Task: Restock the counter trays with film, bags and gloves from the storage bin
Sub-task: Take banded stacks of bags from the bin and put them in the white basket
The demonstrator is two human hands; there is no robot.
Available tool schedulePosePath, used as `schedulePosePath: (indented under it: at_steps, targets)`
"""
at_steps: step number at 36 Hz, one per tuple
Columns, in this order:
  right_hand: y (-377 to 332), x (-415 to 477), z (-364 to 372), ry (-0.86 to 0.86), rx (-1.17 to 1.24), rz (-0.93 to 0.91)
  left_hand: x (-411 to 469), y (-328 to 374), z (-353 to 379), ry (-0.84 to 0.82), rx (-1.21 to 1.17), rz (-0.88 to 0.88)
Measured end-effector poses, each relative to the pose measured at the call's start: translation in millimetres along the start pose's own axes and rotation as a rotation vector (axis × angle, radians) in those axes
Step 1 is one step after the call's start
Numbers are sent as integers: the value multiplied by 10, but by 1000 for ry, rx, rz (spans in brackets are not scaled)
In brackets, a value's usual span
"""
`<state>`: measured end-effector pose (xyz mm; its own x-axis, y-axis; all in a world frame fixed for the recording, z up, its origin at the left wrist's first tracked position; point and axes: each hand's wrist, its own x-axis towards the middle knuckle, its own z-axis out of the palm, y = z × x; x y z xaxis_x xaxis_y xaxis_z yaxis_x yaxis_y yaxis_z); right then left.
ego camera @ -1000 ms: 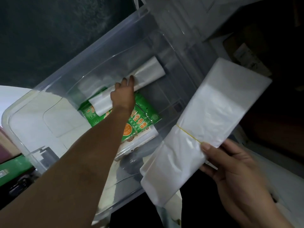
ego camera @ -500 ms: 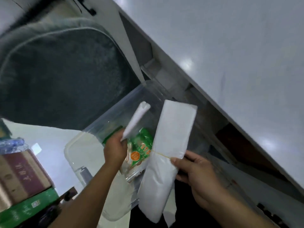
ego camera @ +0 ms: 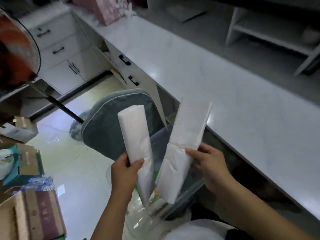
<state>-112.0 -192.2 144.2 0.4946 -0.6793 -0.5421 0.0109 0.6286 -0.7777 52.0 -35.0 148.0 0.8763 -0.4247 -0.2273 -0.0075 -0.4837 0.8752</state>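
Holding two banded bag bundles above the storage bin (ego camera: 192, 189), one per hand.
The left hand (ego camera: 127, 172) has its fingers curled round the narrow bundle (ego camera: 135, 134) at its band; the right hand (ego camera: 207, 163) pinches the wide bundle (ego camera: 187, 135) at 3 o'clock of it. Both hang over the clear bin at 6 o'clock. Gripping at the bands should keep the sheets stacked on the way to the table (ego camera: 207, 75) at 1 o'clock; no trays are in view.

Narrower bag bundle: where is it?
Head view, centre-left: narrower bundle gripped by left hand, beside the wider bundle in the right hand, over the clear bin.
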Motion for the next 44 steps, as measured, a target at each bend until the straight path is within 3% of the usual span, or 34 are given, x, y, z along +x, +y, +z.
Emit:
schedulePosePath:
  at_steps: [6, 11, 22, 31, 44]
  targets:
    - [-50, -752, -256, 188, 31, -175, -235, 77, -104, -208, -150, 103]
    - [186, -1564, -595, 323, 68, -194, -470, -32, -93, -388, -231, 94]
    - [390, -2979, -1392, 691, 202, -327, -1188, 488, 640, -844, -300, 96]
    - [150, -3401, -2311, 868, 467, -495, -1733, 1051, 1658, -1129, -163, 107]
    - [-222, -3264, -3744, 866, 527, -466, -2003, 1431, 3775, -1212, 82, -41]
